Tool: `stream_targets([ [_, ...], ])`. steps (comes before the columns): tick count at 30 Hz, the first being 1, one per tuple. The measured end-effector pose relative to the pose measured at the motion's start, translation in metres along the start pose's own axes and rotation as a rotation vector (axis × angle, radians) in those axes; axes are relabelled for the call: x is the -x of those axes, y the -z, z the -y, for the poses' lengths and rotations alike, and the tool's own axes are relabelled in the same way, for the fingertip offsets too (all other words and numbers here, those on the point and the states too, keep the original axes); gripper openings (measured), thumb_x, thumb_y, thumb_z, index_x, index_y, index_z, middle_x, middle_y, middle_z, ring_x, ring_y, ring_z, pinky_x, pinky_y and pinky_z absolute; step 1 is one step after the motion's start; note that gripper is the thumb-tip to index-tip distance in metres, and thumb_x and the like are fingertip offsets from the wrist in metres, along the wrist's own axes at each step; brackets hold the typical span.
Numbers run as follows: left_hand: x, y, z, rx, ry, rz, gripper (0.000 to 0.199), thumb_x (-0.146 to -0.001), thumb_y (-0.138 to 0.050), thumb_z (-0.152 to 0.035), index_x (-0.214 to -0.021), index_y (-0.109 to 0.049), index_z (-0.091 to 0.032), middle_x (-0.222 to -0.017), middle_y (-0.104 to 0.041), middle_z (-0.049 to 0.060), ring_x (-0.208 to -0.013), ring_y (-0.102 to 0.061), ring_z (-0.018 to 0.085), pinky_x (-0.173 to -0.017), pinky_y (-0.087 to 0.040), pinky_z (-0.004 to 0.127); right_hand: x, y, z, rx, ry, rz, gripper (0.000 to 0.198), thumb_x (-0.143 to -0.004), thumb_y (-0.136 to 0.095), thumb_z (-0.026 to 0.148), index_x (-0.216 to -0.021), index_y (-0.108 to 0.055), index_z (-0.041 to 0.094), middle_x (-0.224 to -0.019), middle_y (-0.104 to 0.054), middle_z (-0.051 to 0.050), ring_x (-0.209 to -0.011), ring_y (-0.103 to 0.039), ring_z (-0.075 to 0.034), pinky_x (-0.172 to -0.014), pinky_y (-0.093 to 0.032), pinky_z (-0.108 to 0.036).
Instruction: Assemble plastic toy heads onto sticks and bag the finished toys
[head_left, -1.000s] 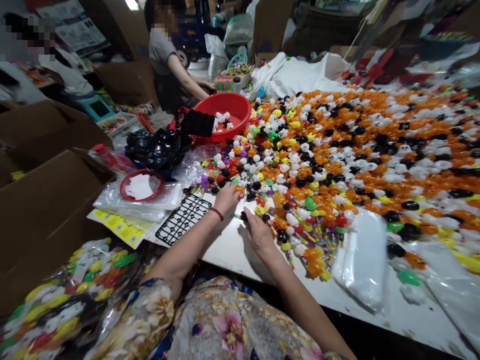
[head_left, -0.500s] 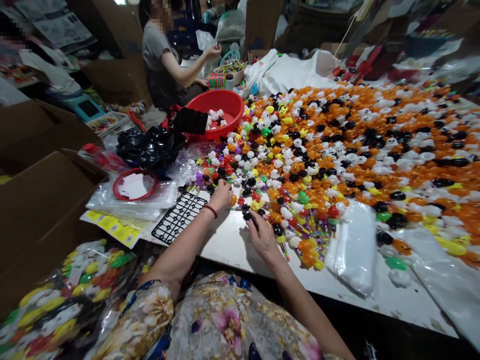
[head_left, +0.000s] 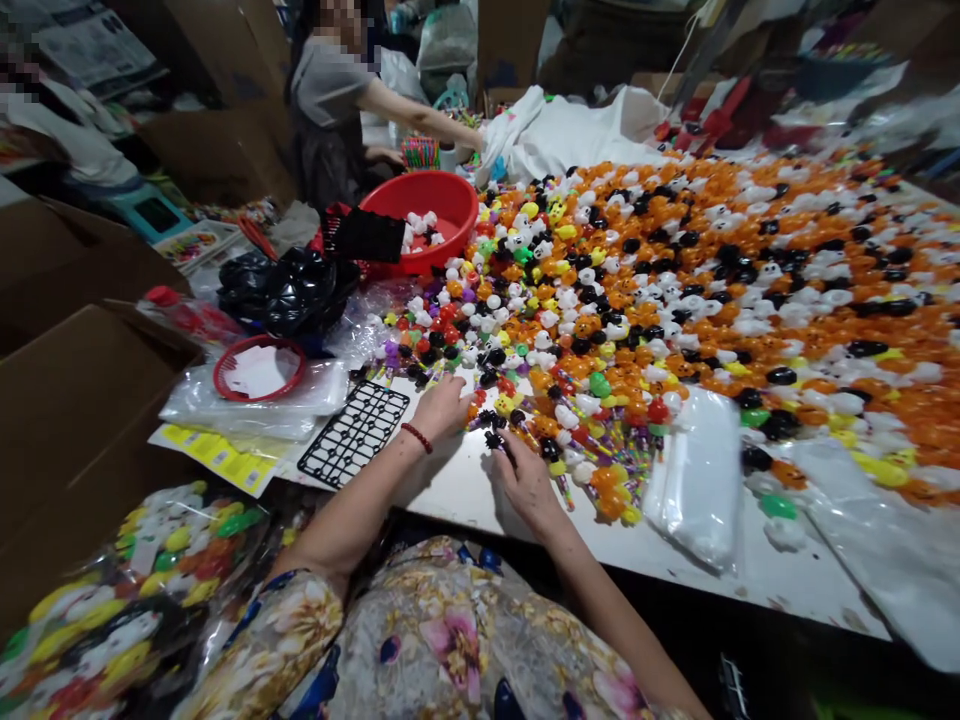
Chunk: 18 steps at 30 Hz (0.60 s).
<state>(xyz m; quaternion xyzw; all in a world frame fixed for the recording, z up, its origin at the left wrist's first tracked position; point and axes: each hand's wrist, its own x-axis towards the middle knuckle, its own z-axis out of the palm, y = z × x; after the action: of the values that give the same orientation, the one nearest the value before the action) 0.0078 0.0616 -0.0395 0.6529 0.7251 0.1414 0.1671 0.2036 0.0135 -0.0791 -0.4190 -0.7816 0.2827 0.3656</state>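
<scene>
Right fingers (head_left: 517, 452) pinching black toy (head_left: 493, 438), left fingers (head_left: 454, 394) beside pile (head_left: 675, 290)

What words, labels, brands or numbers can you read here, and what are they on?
No text can be read with certainty.
Yellow-and-white sheet at left: printing too small to read.
Poster at upper left: too blurred to read.
White papers in the red basket: no readable words.
Plastic toys across the table: no lettering I can make out.
</scene>
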Motion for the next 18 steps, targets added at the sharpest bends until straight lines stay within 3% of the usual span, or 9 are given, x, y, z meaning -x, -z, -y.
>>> stream_targets([
  [4,0.010,-0.009,-0.003,0.074,-0.002,0.145,0.020,-0.080,-0.067,-0.032,-0.093,-0.065,-0.017,-0.097,-0.061,0.009,-0.088,-0.062,0.023,-0.080,-0.048,0.032,0.002,-0.003,-0.002,-0.002,-0.008,0.002,0.036,-0.092,-0.047,0.026,-0.122,-0.065,0.016,-0.116,-0.072,-0.015,-0.105,-0.069,-0.027,-0.092,-0.057,-0.044],
  [6,0.013,-0.011,-0.002,0.211,0.007,0.119,0.016,-0.080,-0.065,-0.030,-0.091,-0.064,-0.018,-0.094,-0.061,0.008,-0.091,-0.060,0.023,-0.083,-0.047,0.032,0.000,-0.002,0.000,-0.022,-0.006,-0.002,0.036,-0.093,-0.048,0.026,-0.123,-0.065,0.018,-0.116,-0.072,-0.013,-0.105,-0.069,-0.026,-0.093,-0.056,-0.043],
  [9,0.021,-0.011,0.004,0.587,0.020,0.020,0.018,-0.085,-0.056,-0.033,-0.095,-0.062,-0.020,-0.092,-0.060,0.005,-0.089,-0.058,0.019,-0.082,-0.047,0.030,-0.004,0.004,0.006,-0.072,0.004,-0.001,0.036,-0.094,-0.047,0.027,-0.122,-0.067,0.019,-0.112,-0.073,-0.012,-0.103,-0.070,-0.024,-0.092,-0.056,-0.041],
  [11,0.032,-0.010,0.007,0.884,0.044,0.075,0.025,-0.086,-0.052,-0.040,-0.100,-0.059,-0.021,-0.085,-0.058,0.002,-0.077,-0.055,0.015,-0.072,-0.047,0.027,-0.007,0.011,0.011,-0.105,-0.011,0.001,0.035,-0.095,-0.048,0.029,-0.121,-0.068,0.020,-0.112,-0.073,-0.011,-0.103,-0.070,-0.024,-0.092,-0.056,-0.040],
  [14,0.050,-0.006,0.006,1.191,0.122,0.216,0.034,-0.078,-0.059,-0.049,-0.096,-0.055,-0.021,-0.079,-0.053,-0.002,-0.065,-0.049,0.011,-0.060,-0.042,0.023,-0.010,0.019,0.019,-0.142,-0.067,-0.028,0.032,-0.094,-0.051,0.031,-0.119,-0.070,0.023,-0.112,-0.074,-0.009,-0.102,-0.070,-0.023,-0.091,-0.057,-0.039],
  [18,0.067,-0.002,-0.002,1.250,0.185,0.293,0.036,-0.070,-0.066,-0.048,-0.088,-0.055,-0.020,-0.078,-0.052,-0.002,-0.064,-0.046,0.009,-0.057,-0.038,0.020,-0.012,0.025,0.026,-0.157,-0.065,-0.021,0.029,-0.093,-0.054,0.032,-0.114,-0.071,0.024,-0.107,-0.075,-0.008,-0.098,-0.070,-0.023,-0.088,-0.057,-0.038],
])
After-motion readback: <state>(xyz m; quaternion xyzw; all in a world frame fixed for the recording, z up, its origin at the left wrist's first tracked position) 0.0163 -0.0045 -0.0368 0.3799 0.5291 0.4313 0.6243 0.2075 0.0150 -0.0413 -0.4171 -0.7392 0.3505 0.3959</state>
